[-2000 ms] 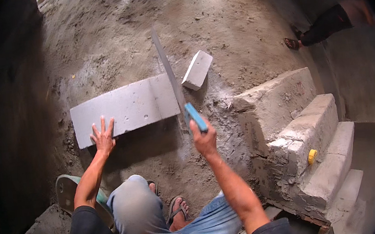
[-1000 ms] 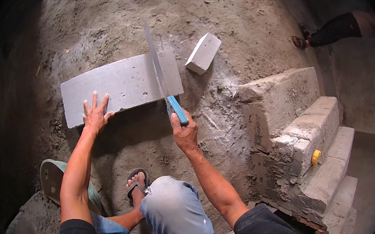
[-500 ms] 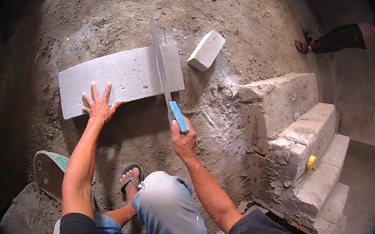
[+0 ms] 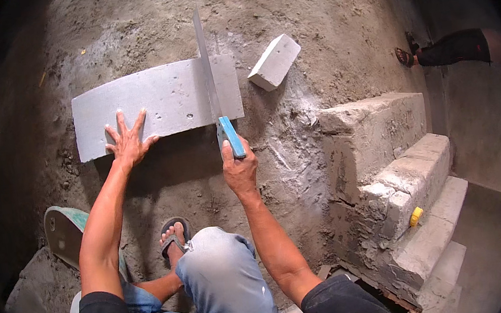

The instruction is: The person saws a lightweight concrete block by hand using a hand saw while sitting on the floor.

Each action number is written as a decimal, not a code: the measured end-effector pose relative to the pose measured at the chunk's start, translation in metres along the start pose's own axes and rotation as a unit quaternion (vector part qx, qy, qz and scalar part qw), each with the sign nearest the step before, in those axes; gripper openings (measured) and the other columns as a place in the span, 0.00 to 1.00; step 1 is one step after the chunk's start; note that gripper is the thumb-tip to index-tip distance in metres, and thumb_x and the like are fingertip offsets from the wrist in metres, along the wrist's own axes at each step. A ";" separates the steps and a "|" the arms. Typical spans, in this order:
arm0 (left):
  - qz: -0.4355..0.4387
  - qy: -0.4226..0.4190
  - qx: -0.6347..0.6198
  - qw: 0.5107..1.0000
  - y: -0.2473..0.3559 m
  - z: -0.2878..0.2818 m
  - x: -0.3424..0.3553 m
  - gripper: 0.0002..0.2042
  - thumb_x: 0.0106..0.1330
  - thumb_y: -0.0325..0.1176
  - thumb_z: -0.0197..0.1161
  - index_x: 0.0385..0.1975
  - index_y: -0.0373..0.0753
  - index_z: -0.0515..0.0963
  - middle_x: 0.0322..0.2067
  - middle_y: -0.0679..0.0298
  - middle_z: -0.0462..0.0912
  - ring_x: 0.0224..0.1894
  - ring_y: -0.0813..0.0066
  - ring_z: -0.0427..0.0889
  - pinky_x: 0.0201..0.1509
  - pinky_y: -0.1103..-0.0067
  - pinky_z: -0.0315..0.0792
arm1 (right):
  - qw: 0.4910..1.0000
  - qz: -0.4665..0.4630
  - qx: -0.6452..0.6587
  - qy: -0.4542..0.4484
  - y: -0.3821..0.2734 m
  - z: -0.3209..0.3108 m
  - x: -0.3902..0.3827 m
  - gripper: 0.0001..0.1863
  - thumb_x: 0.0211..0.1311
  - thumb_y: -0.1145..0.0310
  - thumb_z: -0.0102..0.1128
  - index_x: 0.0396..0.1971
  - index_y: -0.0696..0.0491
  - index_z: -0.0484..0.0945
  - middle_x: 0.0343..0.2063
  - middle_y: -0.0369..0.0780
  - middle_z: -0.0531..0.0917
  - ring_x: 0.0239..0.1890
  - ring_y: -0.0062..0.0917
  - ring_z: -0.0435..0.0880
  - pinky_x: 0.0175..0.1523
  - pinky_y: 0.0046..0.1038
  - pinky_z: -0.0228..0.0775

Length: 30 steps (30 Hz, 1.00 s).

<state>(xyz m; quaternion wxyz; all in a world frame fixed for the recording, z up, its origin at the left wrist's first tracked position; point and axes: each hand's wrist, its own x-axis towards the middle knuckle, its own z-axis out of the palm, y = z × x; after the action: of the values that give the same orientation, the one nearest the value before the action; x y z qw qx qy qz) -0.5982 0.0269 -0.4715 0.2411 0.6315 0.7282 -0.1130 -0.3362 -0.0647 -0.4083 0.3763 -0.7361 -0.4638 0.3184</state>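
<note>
Basically, far left: curved piece with a greenish face (image 4: 65, 228), leaning near the left forearm. Next, left hand (image 4: 129, 146) open, fingers spread, pressed on the near edge of the long pale block (image 4: 152, 96), left half. Block lies flat, long side running across, dirt floor (image 4: 145, 21) around it; can't tell if it's propped up. Sandalled foot (image 4: 173, 236) below it, jeans knee (image 4: 223, 275) just right of that. Saw (image 4: 205, 57) crosses the block near its right end, tip past the far edge; cut depth not readable. Right hand (image 4: 241, 168) closed around the saw's blue handle, just off the near edge. Small pale block (image 4: 275, 62) apart, tilted, right of the long one. Then rough steps (image 4: 408, 170), yellow piece (image 4: 415, 217) on them. Far right: another person's leg (image 4: 450, 50).
</note>
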 end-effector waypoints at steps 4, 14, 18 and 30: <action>0.002 -0.005 0.003 1.000 -0.002 -0.003 -0.003 0.41 0.56 0.61 0.67 0.70 0.77 0.53 0.75 0.56 0.32 0.71 0.21 0.34 0.59 0.26 0.52 | 0.999 -0.044 0.013 0.011 0.015 -0.011 -0.046 0.16 0.67 0.67 0.58 0.50 0.60 0.77 0.33 0.49 0.84 0.34 0.37 0.86 0.39 0.35 0.77; -0.004 -0.021 0.001 1.000 -0.008 -0.004 0.004 0.43 0.57 0.58 0.69 0.71 0.76 0.51 0.75 0.58 0.26 0.70 0.21 0.29 0.60 0.25 0.49 | 0.996 -0.074 0.019 0.035 0.027 -0.010 -0.058 0.17 0.67 0.66 0.60 0.50 0.60 0.76 0.34 0.49 0.83 0.31 0.34 0.83 0.38 0.33 0.76; 0.007 -0.012 -0.007 1.000 -0.002 0.000 0.004 0.43 0.56 0.58 0.69 0.70 0.77 0.52 0.75 0.57 0.29 0.71 0.21 0.31 0.59 0.25 0.51 | 1.000 0.005 0.027 0.007 0.000 -0.004 -0.008 0.14 0.67 0.65 0.60 0.45 0.60 0.78 0.30 0.46 0.83 0.33 0.33 0.83 0.40 0.34 0.75; 0.000 0.002 -0.009 1.000 -0.005 0.001 0.003 0.42 0.56 0.56 0.70 0.70 0.76 0.54 0.75 0.55 0.33 0.71 0.21 0.35 0.59 0.26 0.54 | 0.999 -0.023 0.039 0.013 0.027 -0.007 -0.033 0.12 0.68 0.66 0.59 0.43 0.59 0.78 0.28 0.42 0.81 0.27 0.25 0.77 0.34 0.30 0.72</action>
<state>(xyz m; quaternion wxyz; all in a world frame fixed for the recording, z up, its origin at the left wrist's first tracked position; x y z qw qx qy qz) -0.6030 0.0279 -0.4743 0.2456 0.6294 0.7297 -0.1051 -0.3307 -0.1045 -0.4233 0.4180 -0.7139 -0.4629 0.3184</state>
